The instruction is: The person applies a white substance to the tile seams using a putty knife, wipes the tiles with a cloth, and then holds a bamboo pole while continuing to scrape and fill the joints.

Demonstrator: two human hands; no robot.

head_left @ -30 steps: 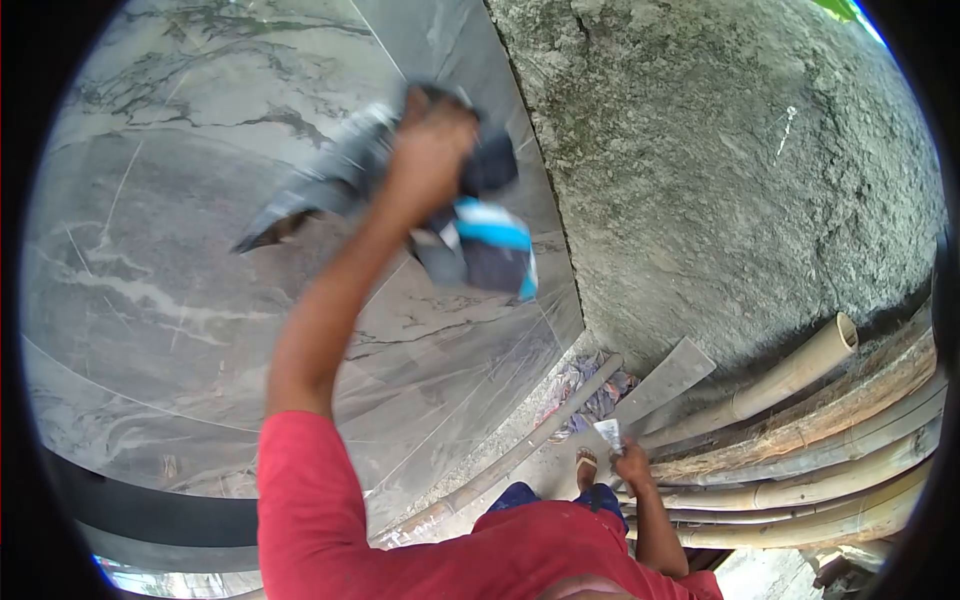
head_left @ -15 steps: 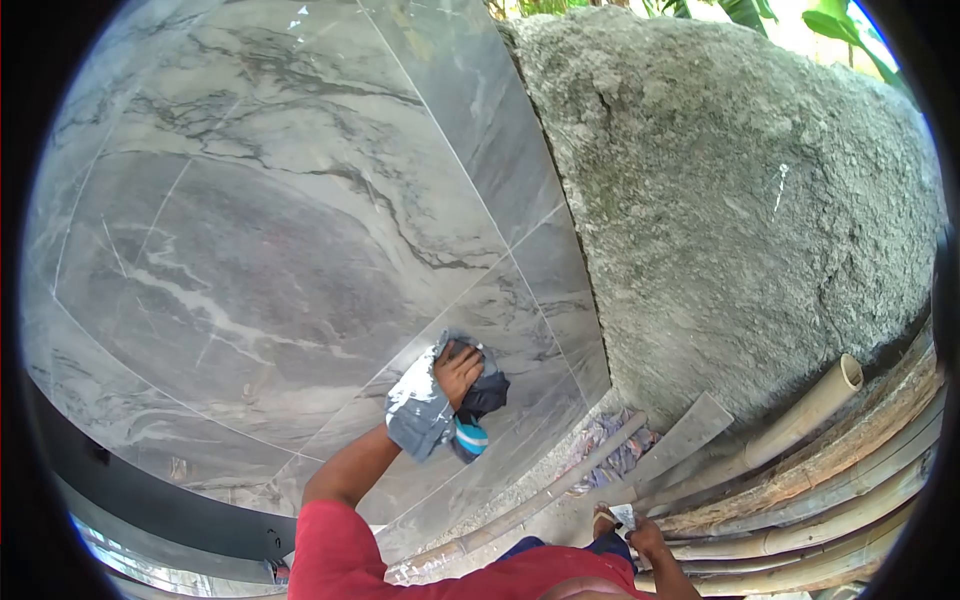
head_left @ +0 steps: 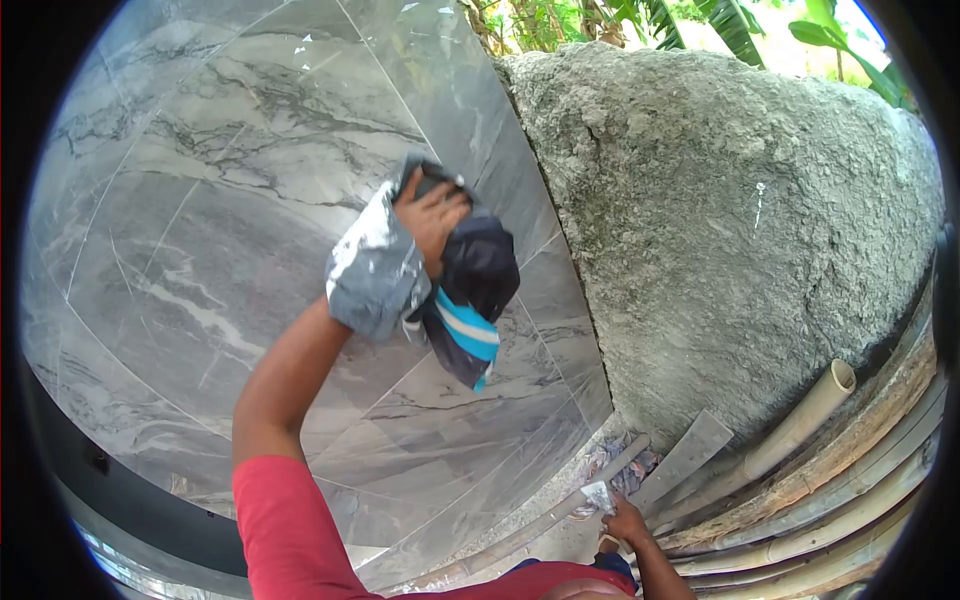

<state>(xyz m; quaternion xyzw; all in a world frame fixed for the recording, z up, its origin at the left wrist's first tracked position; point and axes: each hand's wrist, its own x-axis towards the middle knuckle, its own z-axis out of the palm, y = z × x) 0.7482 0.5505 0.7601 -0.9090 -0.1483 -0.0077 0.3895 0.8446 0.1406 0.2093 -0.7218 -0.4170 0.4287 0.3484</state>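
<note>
My left hand (head_left: 430, 215) presses a bunched dark cloth (head_left: 400, 270), smeared with white and striped blue, against the grey marble-tiled wall (head_left: 200, 250). The cloth hangs down below my fingers. My left arm in a red sleeve reaches up from the lower left. Down low at the bottom, my right hand (head_left: 625, 520) grips a small whitish scraper (head_left: 599, 495) near my leg.
A rough grey plastered wall (head_left: 740, 220) adjoins the tiles on the right. Bamboo poles (head_left: 800, 450) and a flat board (head_left: 690, 455) lie along its base. A rag pile (head_left: 610, 465) sits on the ground. Green leaves show at the top.
My left hand with the cloth swept down the tiles to a low spot, then came back up to the upper middle. My right hand stayed low.
</note>
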